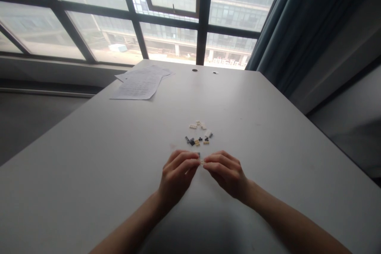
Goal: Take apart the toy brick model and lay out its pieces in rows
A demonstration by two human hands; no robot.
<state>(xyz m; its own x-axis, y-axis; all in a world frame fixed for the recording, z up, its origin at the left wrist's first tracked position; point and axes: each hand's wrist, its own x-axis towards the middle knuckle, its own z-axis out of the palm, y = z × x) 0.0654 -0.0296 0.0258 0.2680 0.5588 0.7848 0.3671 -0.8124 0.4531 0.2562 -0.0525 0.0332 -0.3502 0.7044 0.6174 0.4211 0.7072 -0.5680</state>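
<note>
Between my two hands is a small cluster of toy building bricks (201, 162), pale with a grey bit at its top; fingers cover most of it. My left hand (179, 171) pinches it from the left, thumb and fingers closed. From the right, the fingertips of my right hand (226, 170) are closed on its other side. Just beyond the fingers lie loose dark grey and black bricks (192, 141), tan bricks (197, 143) and another tan brick (206, 142). Farther off sit several white bricks (193, 126).
The white table (119, 158) stretches away towards a large window. Printed papers (139, 83) overlap at its far left. Two round holes, one of them a dark cable hole (194, 70), are near the far edge. A dark curtain (276, 27) hangs at the right.
</note>
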